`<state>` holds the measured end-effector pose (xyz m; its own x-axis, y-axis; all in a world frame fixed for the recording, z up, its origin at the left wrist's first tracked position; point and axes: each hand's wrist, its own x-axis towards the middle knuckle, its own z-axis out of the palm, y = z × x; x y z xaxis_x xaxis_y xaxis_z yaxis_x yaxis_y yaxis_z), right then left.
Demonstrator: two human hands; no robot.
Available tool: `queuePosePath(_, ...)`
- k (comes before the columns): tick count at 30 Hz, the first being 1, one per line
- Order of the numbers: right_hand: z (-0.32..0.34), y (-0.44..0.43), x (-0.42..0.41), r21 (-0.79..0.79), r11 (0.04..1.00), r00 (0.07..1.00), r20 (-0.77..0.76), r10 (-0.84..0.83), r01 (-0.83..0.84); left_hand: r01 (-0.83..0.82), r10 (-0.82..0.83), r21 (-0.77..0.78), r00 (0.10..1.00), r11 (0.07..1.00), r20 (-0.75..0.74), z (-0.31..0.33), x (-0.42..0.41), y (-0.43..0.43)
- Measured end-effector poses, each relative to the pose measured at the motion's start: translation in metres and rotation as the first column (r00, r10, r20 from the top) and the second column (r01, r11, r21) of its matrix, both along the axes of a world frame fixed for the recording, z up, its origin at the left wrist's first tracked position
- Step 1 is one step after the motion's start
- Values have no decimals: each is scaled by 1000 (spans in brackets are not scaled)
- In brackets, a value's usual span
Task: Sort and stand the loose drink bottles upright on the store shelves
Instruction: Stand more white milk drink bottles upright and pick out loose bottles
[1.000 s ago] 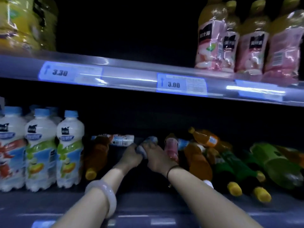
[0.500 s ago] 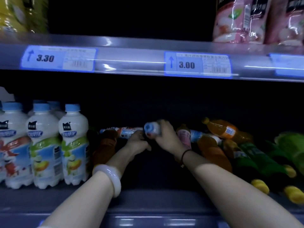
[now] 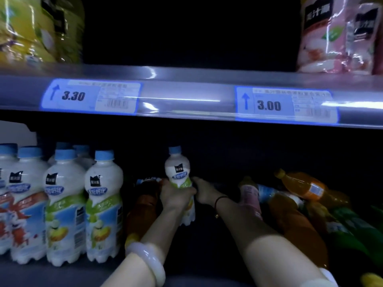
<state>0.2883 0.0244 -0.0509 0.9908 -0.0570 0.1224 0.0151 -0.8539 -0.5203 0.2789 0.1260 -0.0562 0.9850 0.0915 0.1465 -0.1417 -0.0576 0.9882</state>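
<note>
Left hand [image 3: 176, 196]: fingers curled round white bottle [image 3: 177, 172], held upright in gap between standing white row [image 3: 103, 204] and toppled heap [image 3: 290, 206], likely bound for matching row. Right hand [image 3: 204, 192] just beside bottle; finger pose unclear.

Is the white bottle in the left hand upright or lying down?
Upright: the white bottle has its blue cap pointing straight up, with the left hand gripping its middle. Whether it is set down yet, cannot tell.

White bottle [image 3: 177, 177], blue cap, green label: upright, mid lower shelf [image 3: 209, 241]. Orange bottle [image 3: 304, 186] lying at right.
</note>
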Motion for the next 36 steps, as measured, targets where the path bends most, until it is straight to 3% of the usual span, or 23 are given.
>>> queuePosePath(4, -7, 2, 11, -24, 1000, 997, -73, 5, -7, 19, -19, 106, 1000, 994, 1, -1, -2, -6)
queuePosePath(7, -9, 0, 21, -165, 986, 999, -37, -16, 9, -7, 7, 125, 1000, 992, 2, -1, -1, -6)
queuePosePath(10, -8, 3, 28, -182, 983, 999, 46, -8, 17, 10, -11, 136, 1000, 991, 4, -1, -3, -4)
queuePosePath(11, -8, 5, 27, -128, 991, 997, 78, -29, 39, 13, -14, 132, 1000, 991, 7, -1, -3, -4)
queuePosePath(14, -4, 17, 20, 228, 971, 996, 45, -78, 65, 13, -13, 116, 1000, 993, -3, -1, -3, -4)
queuePosePath(16, -2, 11, 29, 304, 947, 995, -29, -97, 101, 11, -10, 85, 1000, 996, -15, -2, -1, -2)
queuePosePath(19, 16, -2, 32, -143, 985, 965, -231, -125, 93, 24, -23, 96, 1000, 995, -12, -2, 0, 4)
queuePosePath(20, 24, -7, 28, -213, 974, 944, -299, -141, 78, 35, -35, 106, 999, 994, -8, -2, 0, 4)
queuePosePath(22, 34, -17, 15, -219, 975, 916, -387, -109, 23, 51, -51, 121, 999, 991, -3, -1, -4, 4)
queuePosePath(24, 33, -19, 2, -197, 979, 943, -316, -109, 47, 54, -56, 128, 998, 990, 13, -1, -8, 2)
queuePosePath(28, 13, -21, -8, -45, 994, 957, -270, -109, 100, 66, -63, 136, 998, 989, -21, 4, -14, 4)
queuePosePath(30, 12, -24, -18, 148, 974, 960, -249, -130, 170, 67, -64, 141, 998, 988, -24, 7, -21, 6)
queuePosePath(33, 7, -24, -36, 487, 841, 971, -88, -222, 236, 98, -95, 135, 995, 986, -27, 7, -35, 9)
queuePosePath(36, 2, -22, -57, 757, 638, 965, 38, -260, 143, 162, -160, 102, 987, 981, -31, 10, -49, 11)
